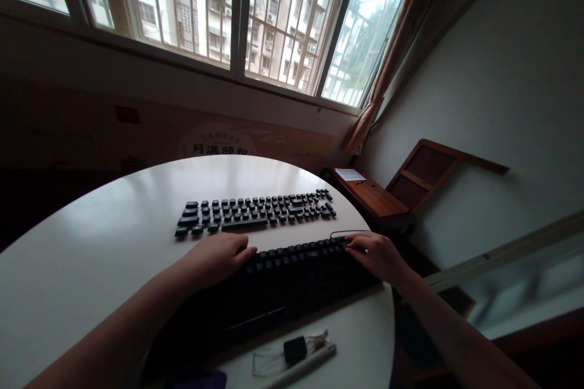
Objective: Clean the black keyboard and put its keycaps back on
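A black keyboard (292,289) lies at a slant on the white table, with keycaps in place along its far rows and a dark area nearer me. My left hand (228,255) is closed at the keyboard's far left edge, its thumb and finger against it. At the far right end, my right hand (371,252) has its fingers bent together over the keys; what sits between its fingertips is hidden. Behind the keyboard, loose black keycaps (244,225) are laid out in rows like a keyboard layout, including a long space bar (245,224).
A wire keycap puller (264,363), a small black block (295,349) and a pale stick-like tool (303,368) lie near me. A purple object (205,380) shows at the bottom. A thin cable (337,233) loops behind the keyboard. A wooden chair (374,194) stands beyond the table's right edge.
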`<state>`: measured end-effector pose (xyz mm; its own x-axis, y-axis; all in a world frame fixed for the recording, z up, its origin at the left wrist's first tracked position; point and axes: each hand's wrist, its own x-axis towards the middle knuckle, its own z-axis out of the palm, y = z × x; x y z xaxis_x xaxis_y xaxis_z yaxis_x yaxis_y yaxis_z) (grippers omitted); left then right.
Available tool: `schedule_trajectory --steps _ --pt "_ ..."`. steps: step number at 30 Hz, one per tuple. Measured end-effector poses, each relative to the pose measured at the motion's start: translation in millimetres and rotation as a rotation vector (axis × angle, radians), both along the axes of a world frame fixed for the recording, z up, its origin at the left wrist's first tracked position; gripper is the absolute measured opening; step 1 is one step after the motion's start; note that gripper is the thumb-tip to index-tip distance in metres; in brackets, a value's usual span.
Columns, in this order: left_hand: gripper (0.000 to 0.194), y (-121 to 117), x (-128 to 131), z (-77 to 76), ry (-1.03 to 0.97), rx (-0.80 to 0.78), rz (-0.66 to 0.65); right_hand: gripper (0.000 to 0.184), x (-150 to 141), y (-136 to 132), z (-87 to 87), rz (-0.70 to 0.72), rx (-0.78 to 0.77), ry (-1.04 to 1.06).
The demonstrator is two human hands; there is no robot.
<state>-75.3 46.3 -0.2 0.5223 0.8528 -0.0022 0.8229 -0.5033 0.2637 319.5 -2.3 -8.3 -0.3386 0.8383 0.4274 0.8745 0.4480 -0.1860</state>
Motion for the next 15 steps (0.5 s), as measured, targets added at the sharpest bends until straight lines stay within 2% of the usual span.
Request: schedule_trajectory --steps 5,11,15 --pt "0.043 0 -1 -0.6 -0.018 0.008 -0.022 0.001 6 14 4.3 0.125 -0.15 0.138" --pt "0.043 0 0 0.9 0.0 0.005 -0.014 0.012 16 24 3.4 0.11 -0.279 0.242" --pt "0.043 -1 0 1.3 -0.009 0.008 -0.015 0.012 20 26 0.0 0.139 -0.297 0.275"
